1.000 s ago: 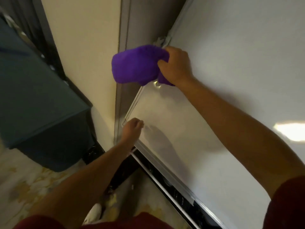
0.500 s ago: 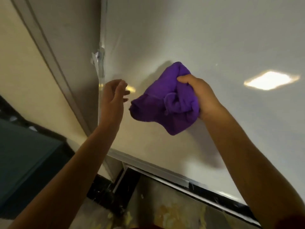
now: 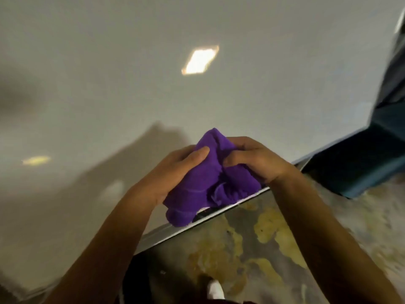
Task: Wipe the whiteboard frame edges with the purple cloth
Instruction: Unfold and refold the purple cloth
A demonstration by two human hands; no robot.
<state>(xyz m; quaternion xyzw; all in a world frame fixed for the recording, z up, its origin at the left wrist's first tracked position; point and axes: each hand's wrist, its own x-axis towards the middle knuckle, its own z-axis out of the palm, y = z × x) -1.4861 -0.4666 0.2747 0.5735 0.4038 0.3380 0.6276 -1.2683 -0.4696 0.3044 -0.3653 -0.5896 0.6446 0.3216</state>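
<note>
The purple cloth point(image 3: 206, 183) is bunched up between both hands, in front of the lower part of the whiteboard point(image 3: 153, 95). My left hand point(image 3: 175, 170) grips its left side, thumb across the top. My right hand point(image 3: 256, 161) grips its right side, fingers dug into the folds. The cloth's lower end hangs over the whiteboard's silver bottom frame edge point(image 3: 166, 233), which runs diagonally from lower left to upper right. I cannot tell whether the cloth touches the frame.
A dark blue-grey piece of furniture point(image 3: 361, 163) stands at the right, close to the board's lower right corner. Below the frame lies a marbled yellow and grey floor point(image 3: 274, 238). A white shoe tip point(image 3: 215, 289) shows at the bottom.
My view has swung from the board's left edge to its bottom edge. The cloth has come down from the left frame, and my left hand has joined the right on it.
</note>
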